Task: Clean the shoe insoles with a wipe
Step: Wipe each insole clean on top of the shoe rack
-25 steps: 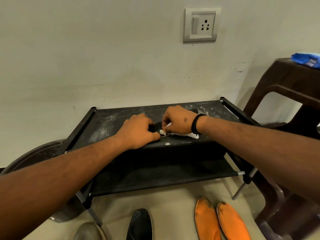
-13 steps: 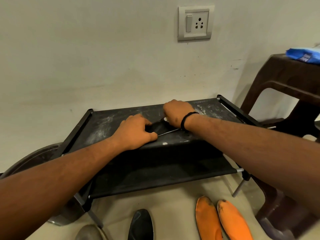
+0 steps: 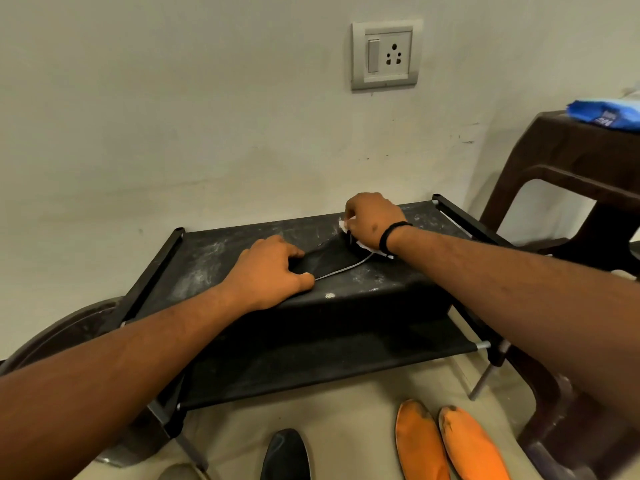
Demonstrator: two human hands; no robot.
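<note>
At far left we see a round tray [image 3: 52, 337] leaning beside the rack [image 3: 194, 261]. Our left hand [image 3: 268, 271] presses the near end of the black insole [image 3: 327, 263] onto the rack's top shelf, fingers curled over its edge. Our right hand [image 3: 372, 218] pinches a white wipe [image 3: 344, 225] against the insole's far end. Below, on the floor, lie another black insole [image 3: 287, 453] and two orange insoles [image 3: 446, 441]. At right a blue packet [image 3: 606, 114] rests on a brown stool [image 3: 571, 150].
</note>
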